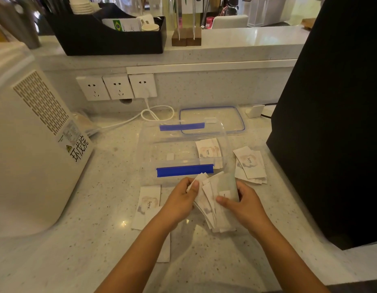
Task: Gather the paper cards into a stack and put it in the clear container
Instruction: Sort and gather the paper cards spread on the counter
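At the far left a big white machine stands on the pale speckled counter, with a grid of small holes and a label on its side. Behind it, on the low wall, there are three white sockets; a white cable hangs from the right one and lies in a loop on the counter. On the upper shelf stands a black tray with paper cups in it.

In the middle stands the clear container, open, with blue clips on its near and far sides. A few cards with the word "love" lie inside it, at the right end. Its lid, clear with a blue rim, lies flat on the counter just behind it.

In front of the container, a little to the left, some loose cards lie on the counter, partly under the person's left arm. The left hand is closed on the left edge of an untidy bundle of cards, the thumb on top. The right hand grips the right side of the same bundle, with the thumb across the top card. The bundle is fanned, not yet even, and it is near the front edge of the container.

To the right of the container another small pile of cards lies on the counter. At the far right a large black object stands.
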